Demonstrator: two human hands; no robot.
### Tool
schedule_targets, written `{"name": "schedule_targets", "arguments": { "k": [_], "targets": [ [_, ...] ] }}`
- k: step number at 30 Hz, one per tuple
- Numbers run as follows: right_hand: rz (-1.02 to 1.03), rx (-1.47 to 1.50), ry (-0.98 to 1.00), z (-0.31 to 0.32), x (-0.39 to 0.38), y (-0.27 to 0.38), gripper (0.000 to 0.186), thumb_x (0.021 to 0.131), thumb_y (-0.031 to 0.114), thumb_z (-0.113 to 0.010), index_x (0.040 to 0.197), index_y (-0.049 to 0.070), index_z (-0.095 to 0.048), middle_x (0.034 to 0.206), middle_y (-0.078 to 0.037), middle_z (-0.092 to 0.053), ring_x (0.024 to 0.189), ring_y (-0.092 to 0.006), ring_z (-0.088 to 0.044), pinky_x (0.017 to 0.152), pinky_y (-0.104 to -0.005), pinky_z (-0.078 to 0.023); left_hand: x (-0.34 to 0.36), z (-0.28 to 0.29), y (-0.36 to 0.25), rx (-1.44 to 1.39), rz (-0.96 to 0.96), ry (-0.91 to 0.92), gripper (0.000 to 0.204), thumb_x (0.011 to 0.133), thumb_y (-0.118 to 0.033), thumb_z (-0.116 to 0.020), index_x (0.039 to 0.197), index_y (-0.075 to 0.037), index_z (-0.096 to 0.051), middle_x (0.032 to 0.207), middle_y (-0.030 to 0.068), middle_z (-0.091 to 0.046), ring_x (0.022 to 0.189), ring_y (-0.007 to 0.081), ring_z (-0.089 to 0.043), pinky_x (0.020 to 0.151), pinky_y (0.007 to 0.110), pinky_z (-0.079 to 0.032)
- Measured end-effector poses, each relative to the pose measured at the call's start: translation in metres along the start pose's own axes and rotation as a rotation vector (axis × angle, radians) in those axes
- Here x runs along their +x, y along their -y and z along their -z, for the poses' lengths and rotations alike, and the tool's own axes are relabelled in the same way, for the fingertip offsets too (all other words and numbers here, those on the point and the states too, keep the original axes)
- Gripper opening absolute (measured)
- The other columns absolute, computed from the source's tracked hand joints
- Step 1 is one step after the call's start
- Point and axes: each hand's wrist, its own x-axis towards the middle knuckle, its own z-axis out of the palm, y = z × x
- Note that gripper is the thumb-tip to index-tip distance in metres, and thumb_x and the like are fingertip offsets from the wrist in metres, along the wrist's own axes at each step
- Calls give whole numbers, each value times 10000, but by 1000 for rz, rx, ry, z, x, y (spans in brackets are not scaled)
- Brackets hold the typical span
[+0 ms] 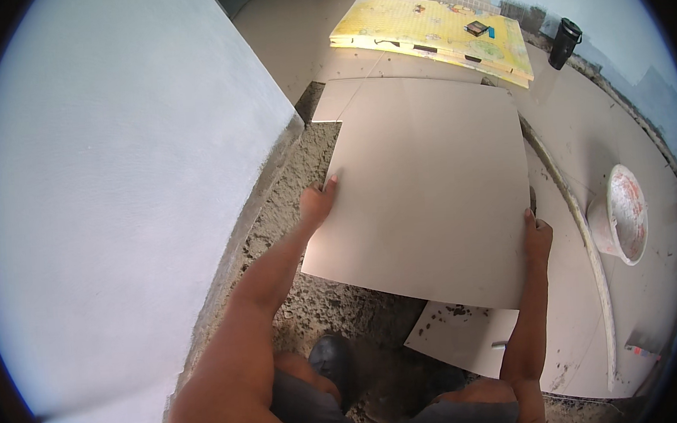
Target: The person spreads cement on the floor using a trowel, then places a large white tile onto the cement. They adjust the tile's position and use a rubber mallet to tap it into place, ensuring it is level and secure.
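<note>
A large beige floor tile (422,183) spans the middle of the view, held by its two side edges. My left hand (319,202) grips its left edge, the thumb on top and the fingers mostly out of sight underneath. On the opposite edge my right hand (537,234) is closed the same way, thumb on the upper face. Rough grey mortar (285,168) shows along the tile's left side and in front of my shoe (333,367). What lies under the tile is hidden.
A pale wall (128,185) rises close on the left. Behind the tile lies a yellow patterned folded mat (412,25) with small items on it. To the right are a white bucket (616,214), a long curved strip (589,250) and a black tumbler (565,42). Laid tile (462,329) shows below.
</note>
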Motion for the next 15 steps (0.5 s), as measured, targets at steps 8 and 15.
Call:
{"name": "schedule_targets", "arguments": {
  "k": [8, 15],
  "targets": [
    [-132, 105, 132, -10, -10, 16, 605, 958, 489, -518, 775, -81, -605, 712, -109, -593, 691, -213, -517, 699, -384, -443, 21, 14, 19, 54, 38, 16, 625, 887, -588, -570, 730, 16, -604, 674, 192, -607, 654, 303, -595, 660, 439, -476],
    [-224, 217, 184, -9, -3, 12, 623, 965, 484, -516, 1092, -115, -635, 1008, -178, -669, 936, -249, -612, 865, -373, -468, 6, 33, 17, 308, -48, -62, 453, 907, -464, -570, 966, -23, -656, 925, 214, -670, 915, 338, -652, 838, 464, -492]
  ]
}}
